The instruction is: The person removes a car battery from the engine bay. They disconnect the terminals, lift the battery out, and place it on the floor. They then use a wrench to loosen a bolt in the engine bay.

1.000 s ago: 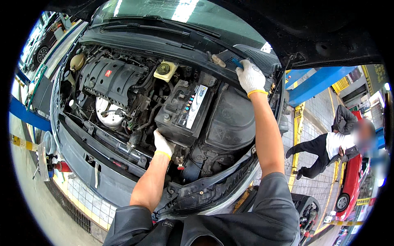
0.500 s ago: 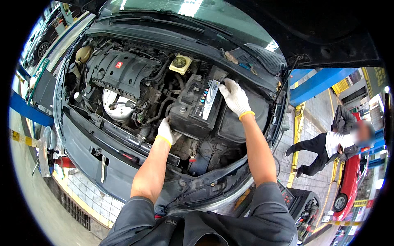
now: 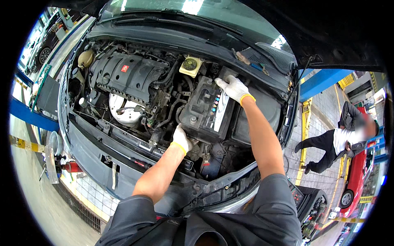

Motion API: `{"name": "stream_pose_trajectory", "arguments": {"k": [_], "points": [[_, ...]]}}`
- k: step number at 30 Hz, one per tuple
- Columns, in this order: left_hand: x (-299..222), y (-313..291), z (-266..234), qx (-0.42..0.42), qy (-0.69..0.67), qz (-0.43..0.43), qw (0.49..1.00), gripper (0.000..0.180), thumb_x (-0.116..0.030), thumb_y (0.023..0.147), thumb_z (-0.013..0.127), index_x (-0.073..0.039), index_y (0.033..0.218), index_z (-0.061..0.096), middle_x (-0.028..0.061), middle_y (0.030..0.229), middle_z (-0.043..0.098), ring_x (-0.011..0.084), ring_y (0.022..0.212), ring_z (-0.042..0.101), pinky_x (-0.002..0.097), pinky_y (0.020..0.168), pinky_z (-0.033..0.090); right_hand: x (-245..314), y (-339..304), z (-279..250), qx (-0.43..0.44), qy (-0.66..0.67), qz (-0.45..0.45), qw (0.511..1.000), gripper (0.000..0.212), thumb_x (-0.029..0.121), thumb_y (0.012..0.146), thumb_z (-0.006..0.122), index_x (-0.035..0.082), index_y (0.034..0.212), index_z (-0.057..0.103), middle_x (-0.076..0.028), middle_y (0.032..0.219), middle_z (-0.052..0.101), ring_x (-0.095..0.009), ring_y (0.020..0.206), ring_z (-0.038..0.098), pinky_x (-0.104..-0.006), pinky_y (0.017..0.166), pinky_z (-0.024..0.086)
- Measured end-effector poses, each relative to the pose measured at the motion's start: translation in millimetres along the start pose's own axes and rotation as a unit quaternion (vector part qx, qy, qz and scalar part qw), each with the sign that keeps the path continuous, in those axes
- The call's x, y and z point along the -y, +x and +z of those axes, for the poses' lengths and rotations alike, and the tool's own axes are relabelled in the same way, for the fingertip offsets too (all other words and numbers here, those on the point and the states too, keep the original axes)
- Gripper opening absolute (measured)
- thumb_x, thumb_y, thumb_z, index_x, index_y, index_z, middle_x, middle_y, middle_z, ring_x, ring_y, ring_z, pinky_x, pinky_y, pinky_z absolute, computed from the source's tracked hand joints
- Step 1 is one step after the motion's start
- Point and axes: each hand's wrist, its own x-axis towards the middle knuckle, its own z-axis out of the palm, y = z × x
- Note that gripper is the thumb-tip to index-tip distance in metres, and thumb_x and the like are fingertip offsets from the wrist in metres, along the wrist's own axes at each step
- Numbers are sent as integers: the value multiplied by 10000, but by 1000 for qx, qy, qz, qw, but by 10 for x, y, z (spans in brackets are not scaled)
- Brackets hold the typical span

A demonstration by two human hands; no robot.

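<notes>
Knit-gloved left hand [image 3: 182,140] + right hand [image 3: 234,88], apart, both gripping | 1 boxy black plastic battery [image 3: 202,107] | 1 squarish cream reservoir [image 3: 194,73] near engine bay [image 3: 143,36] rear edge

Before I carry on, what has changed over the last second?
The right hand has let go of the blue tool, left lying below the windshield, and moved down and left onto the black battery, which may have come slightly nearer. The left hand stayed at the battery's near end.

Black boxy battery [image 3: 202,107], white label strip [image 3: 221,111] on top, in engine bay [image 3: 107,130].
</notes>
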Motion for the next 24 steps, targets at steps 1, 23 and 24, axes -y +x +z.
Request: {"name": "stream_pose_trajectory", "arguments": {"k": [1, 23, 24], "points": [[9, 1, 12, 8, -11, 2, 1000, 542, -510, 1130, 397, -158, 1488, 604, 125, 1490, 635, 338, 1348, 626, 611, 1117, 542, -43, -24, 29, -1, 39, 6, 999, 975, 800, 955, 574, -48, 1430, 640, -302, 1427, 677, -436, 1369, 629, -466, 1159, 482], [3, -149, 138, 60, 80, 33, 994, 629, -648, 1065, 484, -171, 1444, 641, 62, 1411, 717, 268, 1235, 724, 501, 1031, 626, -76, -107, -187, 62, -62, -107, 990, 1014, 919, 928, 469, -6, 1217, 768, -271, 1212, 767, -425, 1209, 720, -468, 1044, 545], [19, -125, 148, 82, 80, 37, 993, 638, -647, 1067, 473, -167, 1455, 637, 66, 1421, 713, 271, 1246, 719, 501, 1043, 619, -108, -83, -175, 63, -53, -103, 991, 1006, 919, 926, 470, 3, 1203, 781, -261, 1188, 773, -424, 1198, 723, -466, 1038, 548]]}}
